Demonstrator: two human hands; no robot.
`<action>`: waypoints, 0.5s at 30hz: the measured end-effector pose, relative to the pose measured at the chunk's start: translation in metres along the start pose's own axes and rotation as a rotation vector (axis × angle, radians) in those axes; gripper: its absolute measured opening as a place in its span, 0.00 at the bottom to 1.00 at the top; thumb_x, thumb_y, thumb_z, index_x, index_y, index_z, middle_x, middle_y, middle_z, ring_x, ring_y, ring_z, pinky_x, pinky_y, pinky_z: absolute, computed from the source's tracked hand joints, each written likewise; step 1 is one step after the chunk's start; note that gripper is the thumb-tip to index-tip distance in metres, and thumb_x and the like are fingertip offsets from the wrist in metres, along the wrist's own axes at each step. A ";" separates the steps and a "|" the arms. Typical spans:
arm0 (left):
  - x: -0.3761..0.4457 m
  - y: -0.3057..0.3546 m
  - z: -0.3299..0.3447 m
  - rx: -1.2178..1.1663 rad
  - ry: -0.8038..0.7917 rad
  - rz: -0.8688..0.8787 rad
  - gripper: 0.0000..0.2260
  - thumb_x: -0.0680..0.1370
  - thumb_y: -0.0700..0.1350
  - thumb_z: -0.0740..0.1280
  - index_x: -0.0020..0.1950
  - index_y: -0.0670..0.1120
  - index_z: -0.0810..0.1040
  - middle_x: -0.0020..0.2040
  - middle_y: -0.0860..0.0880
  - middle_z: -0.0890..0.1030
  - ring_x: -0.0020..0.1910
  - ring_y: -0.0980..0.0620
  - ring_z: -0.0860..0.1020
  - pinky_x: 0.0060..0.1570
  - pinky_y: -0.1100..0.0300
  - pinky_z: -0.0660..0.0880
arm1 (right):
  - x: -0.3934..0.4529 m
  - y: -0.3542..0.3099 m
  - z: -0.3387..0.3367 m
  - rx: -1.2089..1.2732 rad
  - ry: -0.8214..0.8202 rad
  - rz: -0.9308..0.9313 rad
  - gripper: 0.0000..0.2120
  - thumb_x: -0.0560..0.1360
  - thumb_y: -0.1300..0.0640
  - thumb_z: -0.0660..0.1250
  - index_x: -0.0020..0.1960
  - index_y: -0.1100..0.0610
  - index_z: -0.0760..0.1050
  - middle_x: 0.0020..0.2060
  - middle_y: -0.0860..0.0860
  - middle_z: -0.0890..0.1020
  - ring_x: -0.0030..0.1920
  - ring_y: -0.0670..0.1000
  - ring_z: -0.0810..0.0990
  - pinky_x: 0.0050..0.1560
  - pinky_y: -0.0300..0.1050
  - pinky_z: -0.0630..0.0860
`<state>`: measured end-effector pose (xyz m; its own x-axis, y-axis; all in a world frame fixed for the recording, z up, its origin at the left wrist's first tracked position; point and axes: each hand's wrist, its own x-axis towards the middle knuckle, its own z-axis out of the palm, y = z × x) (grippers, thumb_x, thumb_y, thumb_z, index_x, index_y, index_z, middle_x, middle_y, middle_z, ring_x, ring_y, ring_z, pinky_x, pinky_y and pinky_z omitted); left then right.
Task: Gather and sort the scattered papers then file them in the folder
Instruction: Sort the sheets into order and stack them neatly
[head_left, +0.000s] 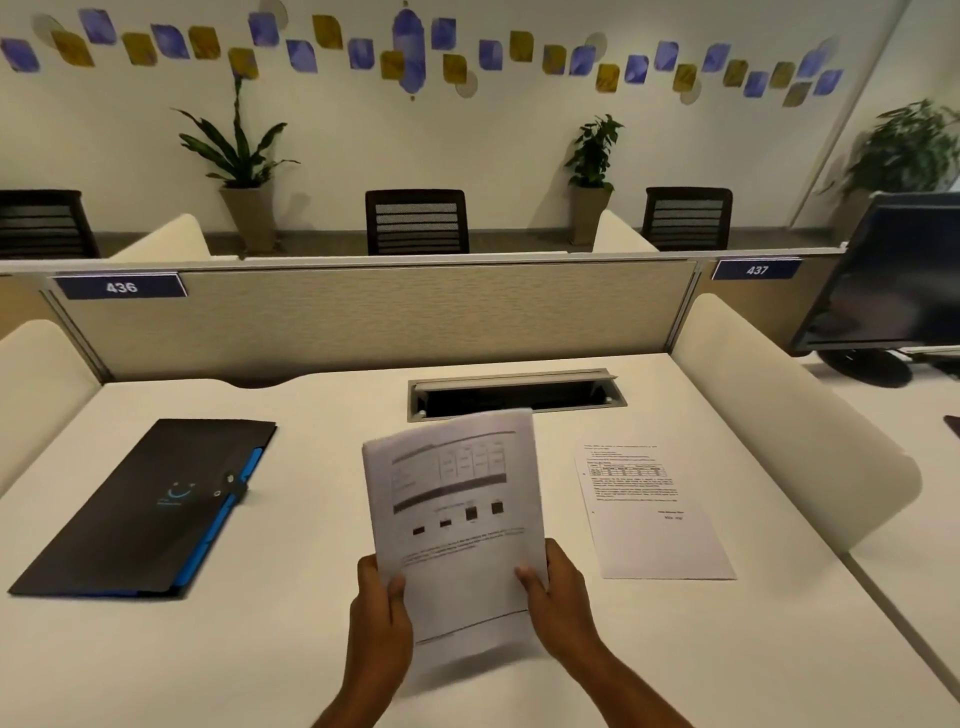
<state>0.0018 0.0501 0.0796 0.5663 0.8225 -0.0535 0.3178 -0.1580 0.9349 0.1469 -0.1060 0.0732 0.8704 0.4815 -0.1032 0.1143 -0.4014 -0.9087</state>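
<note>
Gathering is the step in hand: the left hand (378, 603) and right hand (558, 590) both grip the lower edge of a stack of printed papers (452, 525), lifted above the worktop (322, 467). One loose sheet (652, 512) lies just right of the right hand, unclaimed. The next move likely calls for adding it; the closed black folder (150, 506) waits well left of the left hand.

Dim, even indoor light; soft shadows on the desk (322, 447). Held papers (457, 525) blurred; edges bend.
</note>
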 end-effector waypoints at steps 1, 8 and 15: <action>0.004 0.001 -0.001 0.001 0.014 -0.012 0.06 0.84 0.43 0.56 0.59 0.52 0.64 0.52 0.53 0.78 0.46 0.58 0.79 0.39 0.67 0.75 | 0.002 -0.002 -0.003 0.006 -0.021 0.015 0.10 0.81 0.57 0.66 0.61 0.49 0.71 0.56 0.45 0.81 0.56 0.48 0.80 0.60 0.46 0.80; 0.015 -0.023 0.003 -0.080 -0.171 -0.266 0.18 0.80 0.41 0.64 0.68 0.52 0.65 0.61 0.51 0.75 0.57 0.47 0.77 0.57 0.47 0.77 | 0.004 0.011 -0.011 -0.071 -0.131 0.133 0.15 0.81 0.54 0.66 0.67 0.51 0.72 0.56 0.44 0.78 0.56 0.48 0.78 0.57 0.40 0.76; 0.015 -0.048 0.021 0.059 -0.199 -0.372 0.21 0.78 0.34 0.64 0.69 0.46 0.67 0.65 0.45 0.75 0.61 0.43 0.75 0.64 0.45 0.73 | 0.016 0.041 -0.028 -0.296 0.004 0.131 0.10 0.78 0.50 0.69 0.59 0.50 0.76 0.53 0.45 0.81 0.52 0.46 0.81 0.55 0.40 0.76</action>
<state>0.0111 0.0582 0.0267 0.5384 0.7090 -0.4554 0.5678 0.0941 0.8178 0.1786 -0.1367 0.0451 0.8885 0.4083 -0.2093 0.1353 -0.6691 -0.7307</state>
